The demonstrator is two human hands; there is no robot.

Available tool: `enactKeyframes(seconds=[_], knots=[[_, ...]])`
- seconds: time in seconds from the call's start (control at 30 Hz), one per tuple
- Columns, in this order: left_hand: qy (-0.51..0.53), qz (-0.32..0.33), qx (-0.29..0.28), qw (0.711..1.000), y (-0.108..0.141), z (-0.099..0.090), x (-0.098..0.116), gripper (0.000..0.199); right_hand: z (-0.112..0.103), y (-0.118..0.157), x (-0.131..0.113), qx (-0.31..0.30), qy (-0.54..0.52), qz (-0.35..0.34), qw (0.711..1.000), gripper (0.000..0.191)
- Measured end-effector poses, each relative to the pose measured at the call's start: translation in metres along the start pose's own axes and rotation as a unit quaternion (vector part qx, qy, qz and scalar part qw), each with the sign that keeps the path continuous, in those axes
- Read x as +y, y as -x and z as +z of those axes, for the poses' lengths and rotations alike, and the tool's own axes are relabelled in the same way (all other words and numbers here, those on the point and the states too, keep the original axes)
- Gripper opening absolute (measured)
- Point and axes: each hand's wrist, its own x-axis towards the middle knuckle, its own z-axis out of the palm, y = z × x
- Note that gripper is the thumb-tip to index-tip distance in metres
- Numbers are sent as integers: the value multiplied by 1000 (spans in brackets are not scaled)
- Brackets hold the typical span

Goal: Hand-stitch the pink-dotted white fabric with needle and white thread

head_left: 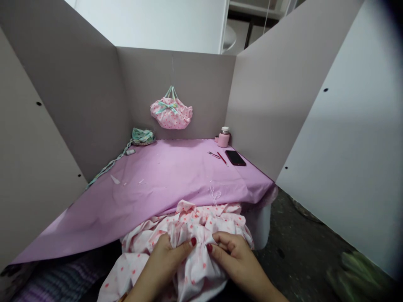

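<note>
A large white fabric with pinkish-red dots (201, 277) lies gathered in folds over the lap and against the table's front edge. My left hand (166, 256) pinches the cloth between thumb and fingers, its thumb on top. Close to it on the right, my right hand (231, 251) also pinches a gathered fold, thumb and fingertips together. Between the two thumbs the fabric is bunched into small puckers. Fingertips of the left hand are hidden beneath the cloth. Whether a needle is in either hand cannot be made out.
A pink cloth (176, 167) covers the table, walled by grey panels. A dotted ruffled item (172, 115) hangs at the back. Green patterned strips (142, 136) lie back left. Pink bottle (223, 137), phone (235, 158), red pencil-like stick (222, 158), small snips (214, 155) and white thread (215, 193) are right.
</note>
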Motion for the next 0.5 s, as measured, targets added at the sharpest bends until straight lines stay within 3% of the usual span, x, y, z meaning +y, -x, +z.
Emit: enactKeyframes(seconds=[0.27, 0.5], knots=[[134, -20, -39, 990, 9, 11, 9, 27, 0, 0, 2, -40, -147, 33, 988, 39], [194, -36, -45, 979, 11, 13, 15, 37, -1, -1, 8, -49, -211, 68, 974, 40]])
